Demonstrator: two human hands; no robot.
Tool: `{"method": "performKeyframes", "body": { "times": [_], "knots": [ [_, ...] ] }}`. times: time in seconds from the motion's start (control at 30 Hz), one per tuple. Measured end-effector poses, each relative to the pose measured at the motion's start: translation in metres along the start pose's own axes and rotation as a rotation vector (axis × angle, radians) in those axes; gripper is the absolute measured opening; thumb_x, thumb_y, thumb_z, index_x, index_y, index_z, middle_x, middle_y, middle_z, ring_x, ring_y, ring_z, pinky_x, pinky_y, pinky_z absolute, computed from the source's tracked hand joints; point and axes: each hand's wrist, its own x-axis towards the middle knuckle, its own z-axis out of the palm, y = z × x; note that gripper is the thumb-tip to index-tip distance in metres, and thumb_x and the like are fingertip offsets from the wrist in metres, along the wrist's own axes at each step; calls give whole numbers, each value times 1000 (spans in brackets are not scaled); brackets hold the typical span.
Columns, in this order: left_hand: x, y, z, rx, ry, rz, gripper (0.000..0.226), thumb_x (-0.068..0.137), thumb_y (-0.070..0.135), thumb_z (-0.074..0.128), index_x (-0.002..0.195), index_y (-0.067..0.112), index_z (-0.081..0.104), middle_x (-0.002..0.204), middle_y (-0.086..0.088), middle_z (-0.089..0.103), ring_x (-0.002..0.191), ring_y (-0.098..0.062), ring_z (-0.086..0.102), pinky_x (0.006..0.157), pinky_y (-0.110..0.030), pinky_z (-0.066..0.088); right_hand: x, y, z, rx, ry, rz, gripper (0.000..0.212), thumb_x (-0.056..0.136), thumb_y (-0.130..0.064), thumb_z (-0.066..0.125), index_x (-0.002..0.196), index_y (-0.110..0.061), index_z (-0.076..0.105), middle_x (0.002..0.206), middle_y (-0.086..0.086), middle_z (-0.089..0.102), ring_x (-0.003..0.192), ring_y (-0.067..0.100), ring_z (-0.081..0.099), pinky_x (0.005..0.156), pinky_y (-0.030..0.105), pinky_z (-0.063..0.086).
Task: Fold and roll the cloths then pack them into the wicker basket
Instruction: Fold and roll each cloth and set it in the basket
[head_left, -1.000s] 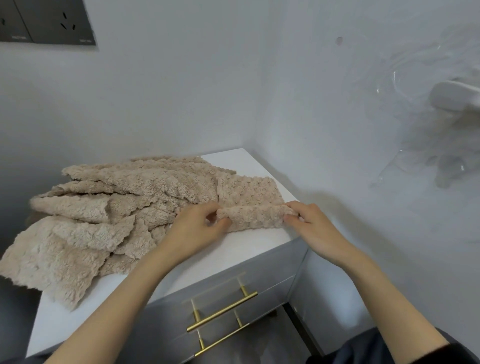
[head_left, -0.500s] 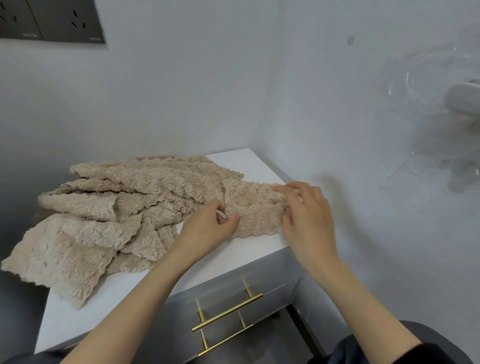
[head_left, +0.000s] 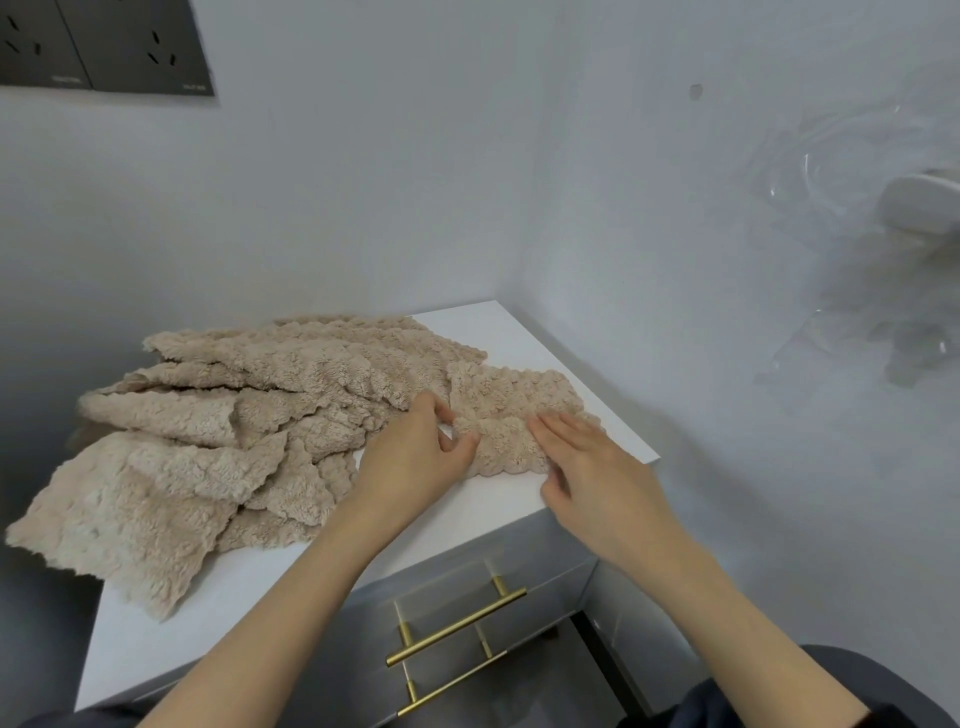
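A small beige fleece cloth (head_left: 511, 415), folded over on itself, lies at the right end of the white cabinet top (head_left: 498, 499). My left hand (head_left: 415, 457) pinches the cloth's left edge between thumb and fingers. My right hand (head_left: 587, 462) lies flat on the cloth's right part, fingers straight, pressing it down. A loose heap of several beige cloths (head_left: 218, 431) covers the left of the top and hangs over its left edge. No wicker basket is in view.
The cabinet stands in a corner between two pale walls. Below the top are grey drawers with gold bar handles (head_left: 457, 631). A dark socket panel (head_left: 104, 47) is on the wall at upper left. A white fitting (head_left: 919, 205) and clear plastic hang on the right wall.
The rolled near edge of the cloth has been folded over and laid flat. My right hand went from gripping its right end to pressing flat on top; my left hand stays at the left edge.
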Motion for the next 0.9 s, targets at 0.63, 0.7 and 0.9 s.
{"method": "performKeyframes", "body": {
  "times": [0.63,0.7,0.9],
  "knots": [
    [0,-9,-2,42,-48,403,26,97,27,50,121,18,52,109,4,60,99,-13,53,80,-24,38,2,33,-21,371,-31,52,31,102,-22,33,130,-25,47,109,-14,54,98,-1,47,78,16,36],
    [3,-9,-5,-59,-94,331,20,98,32,48,109,17,56,87,1,62,77,-12,53,66,-22,37,2,34,-21,559,19,117,23,102,-24,37,118,-29,53,82,-8,56,70,0,46,63,13,35],
    [3,-7,-2,-73,-154,195,39,98,43,42,70,16,37,57,5,36,51,-10,30,51,-26,24,7,36,-14,695,65,272,7,99,-31,42,100,-31,50,49,-11,36,46,6,34,47,17,30]
  ]
}}
